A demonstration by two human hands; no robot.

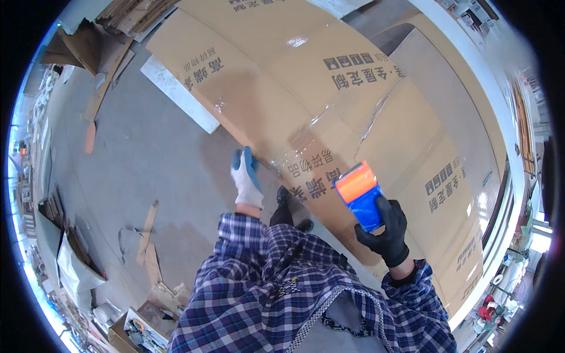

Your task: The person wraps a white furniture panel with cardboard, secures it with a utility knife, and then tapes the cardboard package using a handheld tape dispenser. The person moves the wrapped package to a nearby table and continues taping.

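Observation:
A large brown cardboard package point(282, 101) lies before me, bearing printed writing and strips of clear tape. My right hand point(388, 234), in a black glove, grips a blue and orange tape dispenser point(359, 196) above the near part of the cardboard. At the package's left edge is my left hand point(247, 178), in a white glove with blue fingers. Its fingers are bent beside that edge; whether they pinch the cardboard is hidden. Shiny clear tape point(313, 123) runs across a seam between the cardboard panels.
A white board point(178, 95) juts out from under the package on the left. Cardboard strips point(148, 238) lie on the grey floor point(132, 163). At lower left stands an open box point(137, 328) with tools. My shoes are close to the package's near edge.

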